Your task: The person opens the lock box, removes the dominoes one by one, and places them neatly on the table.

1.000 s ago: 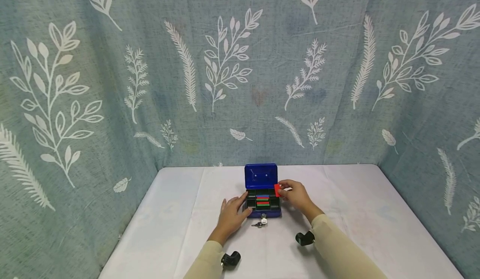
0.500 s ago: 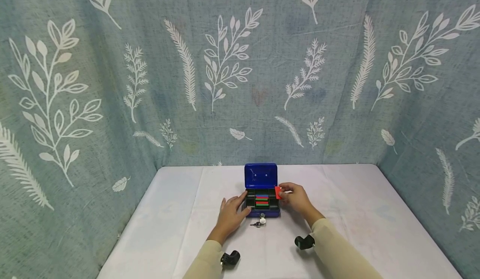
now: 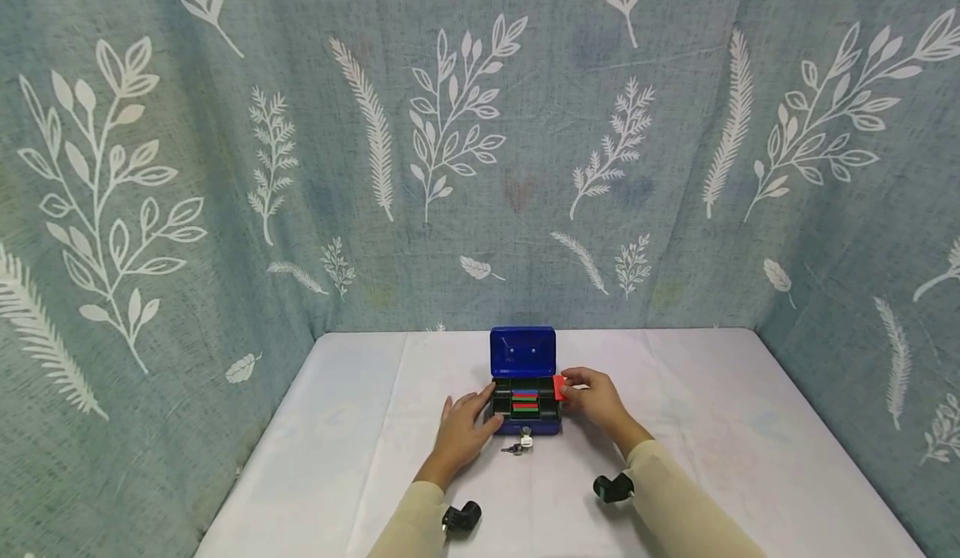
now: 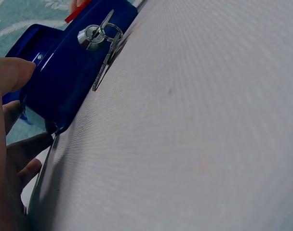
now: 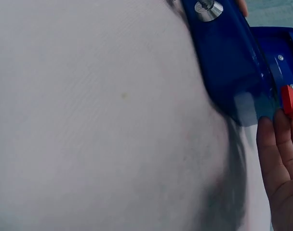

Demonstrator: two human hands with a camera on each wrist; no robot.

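A blue metal cash box (image 3: 522,429) stands with its lid (image 3: 522,352) raised toward the curtain. Its black compartment tray (image 3: 502,406) holds several red, green and blue flat pieces (image 3: 525,395) in the middle. My left hand (image 3: 459,437) holds the box at its left side, the thumb over the front corner in the left wrist view. Between thumb and fingers my right hand (image 3: 600,398) pinches a flat red rectangular piece (image 3: 559,388) at the box's right rim. Two of that hand's fingers (image 5: 269,149) extend beside the box in the right wrist view.
Keys (image 4: 108,53) hang on a ring from the lock (image 4: 91,36) at the box's front. A white cloth covers the table (image 3: 360,458). Behind and at both sides hangs a leaf-patterned curtain (image 3: 525,141). Black wrist devices (image 3: 462,517) sit at both sleeves.
The red piece and my right hand have shifted slightly down along the box's right side. My left hand has stayed at the left side of the box.
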